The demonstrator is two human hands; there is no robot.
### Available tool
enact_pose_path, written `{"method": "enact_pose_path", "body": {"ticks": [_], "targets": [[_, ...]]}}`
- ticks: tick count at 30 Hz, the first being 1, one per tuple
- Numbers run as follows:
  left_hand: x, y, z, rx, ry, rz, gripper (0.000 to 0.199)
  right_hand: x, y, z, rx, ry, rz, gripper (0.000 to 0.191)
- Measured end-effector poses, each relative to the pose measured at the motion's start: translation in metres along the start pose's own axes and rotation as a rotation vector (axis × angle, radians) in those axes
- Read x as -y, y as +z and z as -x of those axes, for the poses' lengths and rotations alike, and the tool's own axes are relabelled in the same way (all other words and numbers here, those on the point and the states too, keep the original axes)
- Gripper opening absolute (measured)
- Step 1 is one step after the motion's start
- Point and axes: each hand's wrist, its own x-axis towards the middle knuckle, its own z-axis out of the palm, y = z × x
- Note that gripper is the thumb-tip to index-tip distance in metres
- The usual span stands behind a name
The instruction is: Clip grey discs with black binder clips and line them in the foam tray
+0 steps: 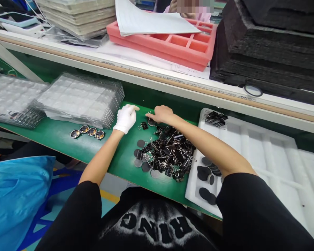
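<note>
My left hand [125, 118], in a white glove with a bare fingertip, hovers over the green bench with its forefinger pointing right and the other fingers curled; nothing shows in it. Across a small gap, my bare right hand [162, 114] is closed at a small dark round disc [151, 122] with binder clips on its edge; its fingers partly hide the disc. A loose black binder clip [143, 125] lies between my hands. Below my right forearm spreads a heap of black binder clips [170, 150], and grey round discs [146, 167] lie along its left side.
Several shiny round pieces with clips [92, 131] sit left of my left arm, before stacked clear plastic trays [81, 96]. On the right is a white foam tray [253, 139] with clips and black discs [204, 173]. A pink divided tray [159, 43] rests on the shelf; a person sits beyond.
</note>
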Motion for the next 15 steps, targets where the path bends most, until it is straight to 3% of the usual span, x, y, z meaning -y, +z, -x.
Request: {"method": "enact_pose_path", "body": {"ticks": [2, 5, 7, 11, 15], "targets": [[-0.017, 0.007, 0.003, -0.135, -0.175, -0.006, 0.044, -0.012, -0.005, -0.003, -0.056, -0.255, 0.062, 0.028], [-0.043, 0.025, 0.0, -0.238, -0.307, -0.048, 0.05, -0.029, -0.007, -0.014, -0.02, -0.636, 0.238, 0.055], [-0.052, 0.037, -0.003, -0.232, -0.325, -0.074, 0.053, -0.035, -0.005, -0.02, 0.044, -0.754, 0.338, 0.06], [-0.043, 0.049, -0.008, -0.184, -0.339, -0.115, 0.052, -0.043, 0.003, -0.024, 0.057, -0.75, 0.421, 0.044], [-0.017, 0.046, -0.008, -0.184, -0.395, -0.102, 0.055, -0.055, 0.011, -0.02, 0.003, -0.636, 0.313, 0.051]]}}
